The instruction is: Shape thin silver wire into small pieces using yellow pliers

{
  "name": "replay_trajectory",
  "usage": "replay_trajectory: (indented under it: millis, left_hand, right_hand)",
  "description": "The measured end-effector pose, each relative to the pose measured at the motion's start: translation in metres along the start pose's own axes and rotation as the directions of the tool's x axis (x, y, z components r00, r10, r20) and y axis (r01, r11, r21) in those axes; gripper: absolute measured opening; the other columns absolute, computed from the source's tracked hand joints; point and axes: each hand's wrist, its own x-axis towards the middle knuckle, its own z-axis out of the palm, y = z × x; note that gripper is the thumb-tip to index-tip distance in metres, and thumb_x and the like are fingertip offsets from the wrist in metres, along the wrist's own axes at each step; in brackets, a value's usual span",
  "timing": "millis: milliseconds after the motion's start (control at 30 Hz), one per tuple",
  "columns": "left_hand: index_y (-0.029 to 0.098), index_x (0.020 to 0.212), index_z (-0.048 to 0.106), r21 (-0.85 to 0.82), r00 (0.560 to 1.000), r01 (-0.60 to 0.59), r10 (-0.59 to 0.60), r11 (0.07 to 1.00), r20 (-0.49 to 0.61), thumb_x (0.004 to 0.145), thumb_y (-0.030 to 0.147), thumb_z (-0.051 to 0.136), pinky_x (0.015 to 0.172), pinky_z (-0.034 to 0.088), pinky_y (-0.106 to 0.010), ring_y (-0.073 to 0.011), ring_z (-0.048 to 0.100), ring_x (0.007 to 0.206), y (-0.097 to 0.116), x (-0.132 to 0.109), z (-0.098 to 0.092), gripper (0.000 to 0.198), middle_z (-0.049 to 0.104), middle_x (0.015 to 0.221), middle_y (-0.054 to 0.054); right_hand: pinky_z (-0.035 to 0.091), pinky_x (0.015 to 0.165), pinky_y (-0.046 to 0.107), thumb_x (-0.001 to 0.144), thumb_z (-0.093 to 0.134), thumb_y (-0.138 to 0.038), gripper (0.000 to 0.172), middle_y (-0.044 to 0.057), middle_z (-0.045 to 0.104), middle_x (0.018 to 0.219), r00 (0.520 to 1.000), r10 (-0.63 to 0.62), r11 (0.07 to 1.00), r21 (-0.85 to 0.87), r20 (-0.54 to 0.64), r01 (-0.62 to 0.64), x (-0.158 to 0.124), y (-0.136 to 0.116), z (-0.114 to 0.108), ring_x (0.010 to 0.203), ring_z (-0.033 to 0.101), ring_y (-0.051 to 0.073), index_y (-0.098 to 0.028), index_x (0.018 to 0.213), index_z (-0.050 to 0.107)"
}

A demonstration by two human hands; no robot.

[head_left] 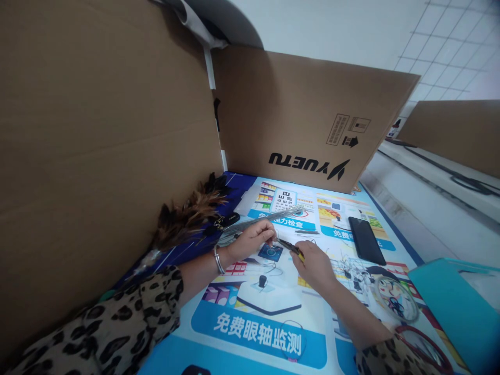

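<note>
My right hand (312, 265) grips pliers (289, 246) with yellow and black handles, their jaws pointing left toward my other hand. My left hand (258, 237) is closed in a pinch at the jaw tips, on what looks like a thin wire (278, 234); most of it is hidden by the fingers. Just beyond my left hand a bundle of straight silvery wires (287, 212) lies across the printed table cover (250, 359). A few short wire pieces (307, 232) rest to the right of the bundle.
Brown feathers (187, 208) lie along the left cardboard panel (109, 135); another panel (312, 114) closes off the back. A black phone (366, 240) is at right, near tangled wire pieces (351, 271), a clear coil (396, 299), a red coil (424, 346) and a teal box (457, 307).
</note>
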Motion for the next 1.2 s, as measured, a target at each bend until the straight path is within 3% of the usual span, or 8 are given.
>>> replay_trajectory:
  millis: [400, 1200]
  left_hand:
    - [0.015, 0.080, 0.051, 0.045, 0.999, -0.001, -0.001, 0.999, 0.048, 0.087, 0.030, 0.038, 0.064, 0.039, -0.024, -0.0104, 0.049, 0.066, 0.0056, -0.0008, -0.0001, 0.020, 0.053, 0.073, -0.001]
    - [0.015, 0.079, 0.050, 0.066, 0.999, -0.012, 0.009, 0.998, 0.040, 0.087, 0.029, 0.038, 0.063, 0.040, -0.023, -0.0093, 0.048, 0.065, 0.0063, -0.0011, 0.0007, 0.021, 0.052, 0.072, 0.000]
  right_hand:
    - [0.034, 0.068, 0.024, 0.084, 0.040, -0.035, 0.021, 0.003, 0.056, 0.085, 1.000, 0.020, 0.999, -0.026, 0.018, -0.019, -0.0008, 0.0007, 0.0015, 0.083, 0.051, 0.016, -0.021, 0.093, 0.053]
    - [0.030, 0.062, 0.023, 0.086, 0.036, -0.039, 0.022, 0.003, 0.056, 0.085, 0.998, 0.040, 0.996, -0.076, 0.058, -0.036, -0.0007, -0.0030, 0.0029, 0.081, 0.051, 0.015, -0.022, 0.090, 0.050]
